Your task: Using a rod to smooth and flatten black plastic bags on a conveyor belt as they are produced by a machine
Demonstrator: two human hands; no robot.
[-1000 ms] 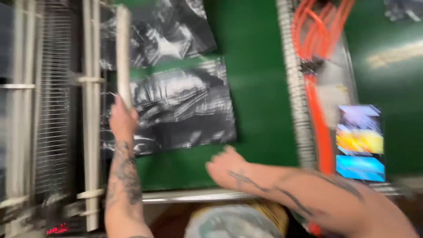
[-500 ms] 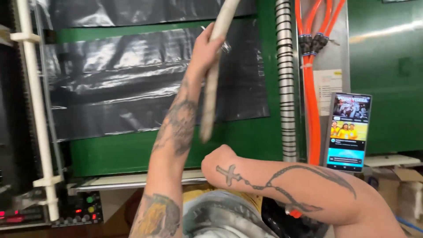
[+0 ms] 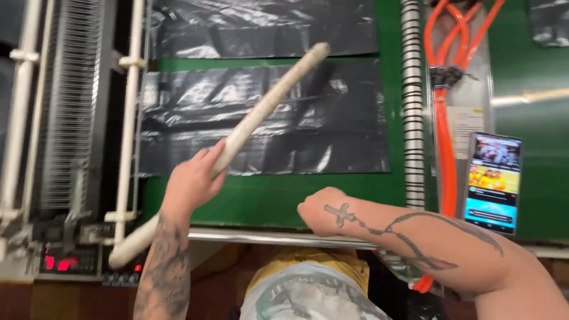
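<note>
Now | left hand (image 3: 192,181) clamped mid-stick (image 3: 269,104), tilted up-right | right hand (image 3: 323,208) fisted, apart, holding nothing

The stick (image 3: 261,118) in my left grip (image 3: 192,184) is pale beige, a plain unpainted wood tone. The surface (image 3: 267,198) is deep green, with glossy black plastic sheets (image 3: 267,118) on it that catch white glints. My left forearm carries dark grey tattoo work; my right forearm shows a black cross and a beaded chain pattern near my right grip (image 3: 323,210). The hoses (image 3: 447,118) are bright orange. A ribbed tube (image 3: 412,118) is striped white and black. The phone (image 3: 493,181) screen glows yellow and blue
</note>
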